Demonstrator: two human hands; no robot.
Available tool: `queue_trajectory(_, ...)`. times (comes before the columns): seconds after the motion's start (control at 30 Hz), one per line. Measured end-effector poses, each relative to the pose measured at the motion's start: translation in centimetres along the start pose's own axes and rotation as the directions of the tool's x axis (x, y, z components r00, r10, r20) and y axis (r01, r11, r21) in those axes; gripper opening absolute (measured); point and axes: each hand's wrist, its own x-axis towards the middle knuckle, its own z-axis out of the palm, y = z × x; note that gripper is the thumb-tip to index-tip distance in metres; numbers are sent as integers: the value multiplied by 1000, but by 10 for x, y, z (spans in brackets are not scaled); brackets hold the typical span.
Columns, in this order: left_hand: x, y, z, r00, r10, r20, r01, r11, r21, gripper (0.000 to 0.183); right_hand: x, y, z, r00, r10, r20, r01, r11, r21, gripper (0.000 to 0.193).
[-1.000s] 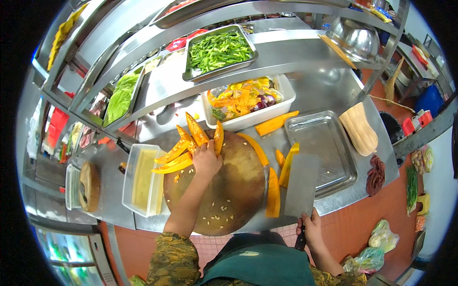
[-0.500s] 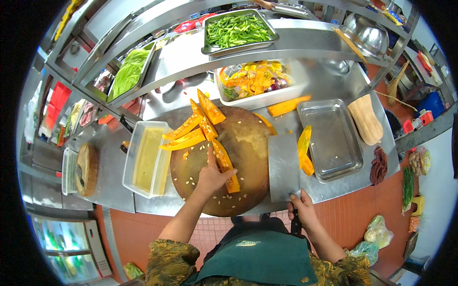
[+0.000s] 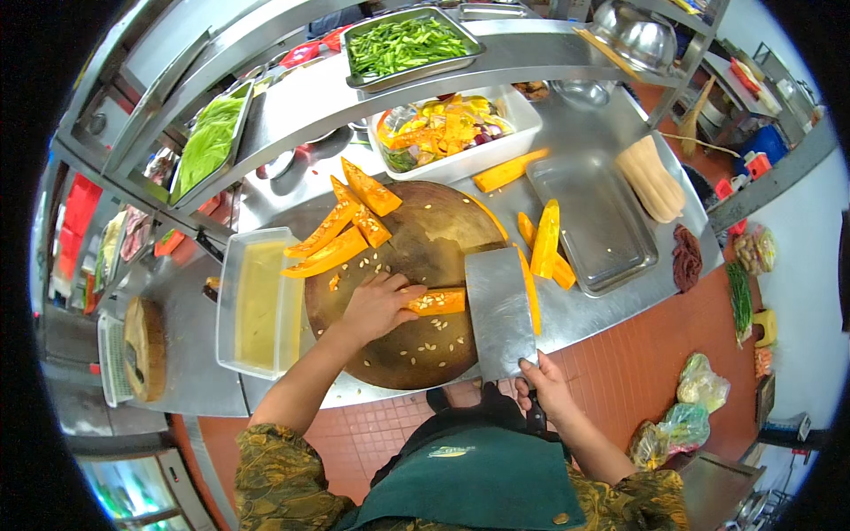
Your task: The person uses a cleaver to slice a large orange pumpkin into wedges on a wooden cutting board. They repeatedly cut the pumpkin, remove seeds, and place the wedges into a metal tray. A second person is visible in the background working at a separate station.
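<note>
On the round wooden chopping block (image 3: pixel 425 358), my left hand (image 3: pixel 378 308) grips a seeded orange pumpkin wedge (image 3: pixel 440 302) that lies crosswise. My right hand (image 3: pixel 542 387) holds a cleaver (image 3: pixel 501 310) by its dark handle, the wide blade close to the wedge's right end. Several more pumpkin wedges (image 3: pixel 328 252) are heaped at the block's upper left. Pale seeds (image 3: pixel 434 348) are scattered over the wood. Right of the blade lie further pumpkin pieces (image 3: pixel 547 239), some on the steel counter and one long strip partly behind the cleaver.
Left of the block stands a clear plastic tub (image 3: pixel 257 301) with yellowish content. A steel tray (image 3: pixel 598 230), a whole butternut squash (image 3: pixel 652 180) and a dark red cloth (image 3: pixel 686 258) lie to the right. Behind is a white bin (image 3: pixel 527 119) of peelings, below a shelf with green vegetables (image 3: pixel 409 49).
My left hand has turned the wedge from a steep slant to lying crosswise and now covers its left end. The cleaver has come nearer to it. The view has shifted slightly.
</note>
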Motion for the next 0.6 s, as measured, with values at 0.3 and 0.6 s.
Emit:
queue_trajectory(0.3, -18, 18, 3, 985, -173, -13, 171, 980, -102, 41, -3, 26, 6, 999, -41, -11, 42, 999, 28, 18)
queue_trajectory(0.6, -15, 21, -1, 982, -185, 36, 187, 979, -76, 44, -1, 33, 3, 1000, -18, -12, 17, 999, -38, 19)
